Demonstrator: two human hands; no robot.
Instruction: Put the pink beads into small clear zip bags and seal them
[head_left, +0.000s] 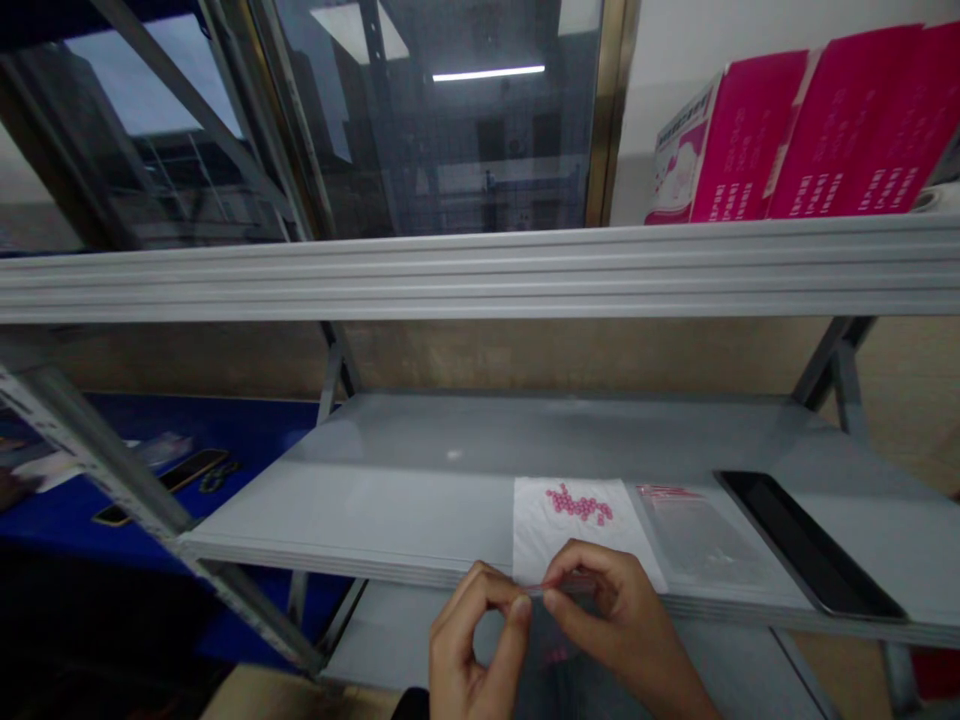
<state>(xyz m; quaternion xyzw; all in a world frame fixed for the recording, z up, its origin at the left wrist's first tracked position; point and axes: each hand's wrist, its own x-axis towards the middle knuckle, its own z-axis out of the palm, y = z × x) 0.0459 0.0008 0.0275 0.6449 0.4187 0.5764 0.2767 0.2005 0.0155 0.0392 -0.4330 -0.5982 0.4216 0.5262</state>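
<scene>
My left hand (480,635) and my right hand (611,610) are close together at the shelf's front edge. Between thumb and fingertips, both pinch the top strip of a small clear zip bag (553,640) with a reddish line along it. The bag hangs below the fingers, and a few pink specks show dimly near its bottom. Just beyond my hands lies a white paper sheet (536,520) with a loose cluster of small pink beads (579,504) on it. To the right of the sheet is a pile of flat clear zip bags (701,540) with red top strips.
A black tablet (806,540) lies on the grey shelf (375,480) at the right. The upper shelf's edge (480,280) crosses above, bearing pink boxes (757,140). At left, a blue-covered table (277,430) holds a phone (191,468), with part of another person's hand (15,488) at its edge.
</scene>
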